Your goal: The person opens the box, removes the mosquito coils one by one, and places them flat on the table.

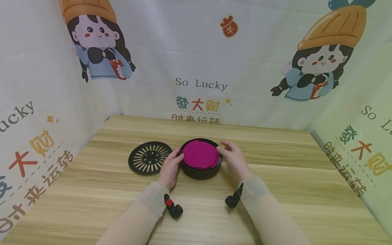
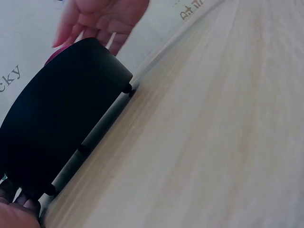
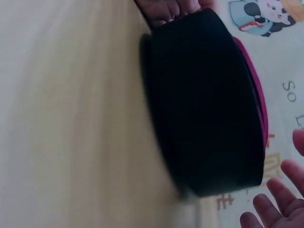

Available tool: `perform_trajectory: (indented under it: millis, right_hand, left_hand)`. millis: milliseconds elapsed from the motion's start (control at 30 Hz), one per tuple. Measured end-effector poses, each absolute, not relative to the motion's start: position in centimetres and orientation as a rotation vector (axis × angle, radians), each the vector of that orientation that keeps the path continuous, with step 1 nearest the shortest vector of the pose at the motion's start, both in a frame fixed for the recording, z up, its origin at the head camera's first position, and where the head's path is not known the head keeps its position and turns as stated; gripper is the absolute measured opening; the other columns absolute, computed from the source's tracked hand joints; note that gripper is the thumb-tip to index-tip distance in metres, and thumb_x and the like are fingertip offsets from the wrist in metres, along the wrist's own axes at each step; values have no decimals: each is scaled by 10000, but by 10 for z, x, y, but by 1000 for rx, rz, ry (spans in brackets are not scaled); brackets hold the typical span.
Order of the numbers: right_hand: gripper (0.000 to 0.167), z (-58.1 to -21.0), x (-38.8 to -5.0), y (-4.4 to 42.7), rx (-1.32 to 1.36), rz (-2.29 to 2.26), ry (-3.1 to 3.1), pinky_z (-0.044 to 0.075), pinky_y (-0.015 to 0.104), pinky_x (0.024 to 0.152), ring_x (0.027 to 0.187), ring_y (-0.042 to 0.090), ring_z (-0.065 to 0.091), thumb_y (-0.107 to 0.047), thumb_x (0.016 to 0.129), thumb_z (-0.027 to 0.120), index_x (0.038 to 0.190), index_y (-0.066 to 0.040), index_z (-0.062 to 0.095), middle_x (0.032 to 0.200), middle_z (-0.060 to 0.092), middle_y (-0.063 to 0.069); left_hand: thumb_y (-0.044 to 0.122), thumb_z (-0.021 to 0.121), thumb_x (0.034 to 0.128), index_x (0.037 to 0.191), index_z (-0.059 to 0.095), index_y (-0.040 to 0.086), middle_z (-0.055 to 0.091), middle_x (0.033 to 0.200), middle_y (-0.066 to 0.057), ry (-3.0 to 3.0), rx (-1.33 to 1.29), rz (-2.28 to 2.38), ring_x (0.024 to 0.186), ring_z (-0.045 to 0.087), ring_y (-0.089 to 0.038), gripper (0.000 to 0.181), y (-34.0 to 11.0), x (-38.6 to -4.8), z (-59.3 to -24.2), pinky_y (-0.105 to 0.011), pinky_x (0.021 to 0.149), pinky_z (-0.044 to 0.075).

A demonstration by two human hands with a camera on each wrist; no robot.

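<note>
A round black tin (image 1: 200, 174) with small feet holds a magenta mosquito coil (image 1: 200, 154), its spiral facing up at the rim. My left hand (image 1: 169, 169) grips the tin's left side, thumb at the rim; in the left wrist view its fingers (image 2: 28, 204) are at the underside. At the right rim is my right hand (image 1: 235, 158), thumb near the coil's edge; whether it touches is unclear. The right wrist view has this hand's fingers (image 3: 273, 204) loosely spread, apart from the tin wall. Left of the tin lies a black slotted lid (image 1: 150, 158) with a central knob.
Everything is on a wood-grain table (image 1: 291, 190). Printed cloth walls (image 1: 196, 51) enclose its back and sides. A black wrist camera (image 1: 176, 210) is strapped to the left sleeve, and another wrist camera (image 1: 232, 200) to the right.
</note>
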State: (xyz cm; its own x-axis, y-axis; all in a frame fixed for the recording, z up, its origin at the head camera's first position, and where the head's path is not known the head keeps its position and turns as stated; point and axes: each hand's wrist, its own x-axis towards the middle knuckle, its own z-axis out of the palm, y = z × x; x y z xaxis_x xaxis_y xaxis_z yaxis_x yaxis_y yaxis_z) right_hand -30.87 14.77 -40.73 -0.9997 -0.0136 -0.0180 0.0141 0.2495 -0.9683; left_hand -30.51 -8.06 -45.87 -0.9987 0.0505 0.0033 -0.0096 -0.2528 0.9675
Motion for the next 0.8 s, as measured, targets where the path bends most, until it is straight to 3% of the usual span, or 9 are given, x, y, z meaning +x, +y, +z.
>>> perform_trajectory:
  millis: [133,400,800]
  right_hand:
    - [482,-396,-320,134,-102,-1766,2567,293,465,1110,1382,338,311,-225,936,612,1362,-17,519,1464,393,222]
    - [418,-399,-337,113,-285,-1524,2762,335,405,1089,1275,315,469,-155,902,650,1262,50,595,1303,575,203]
    - [422,-406,-341,108,-181,-1463,2861,320,424,1086,1272,349,422,-182,887,666,1242,41,618,1310,535,219]
  left_hand:
    - [121,464,998,1501,313,61,197,1582,-109,1891,47,2464,1456,123,-244,528,-81,-304,-457,-367,1175,111]
    - [119,459,1001,1506,298,63,171,1588,-112,1858,56,2471,1459,102,-248,533,-80,-304,-458,-364,1176,92]
    - [128,471,997,1500,319,67,191,1583,-112,1876,41,2468,1457,119,-251,529,-81,-305,-459,-370,1175,104]
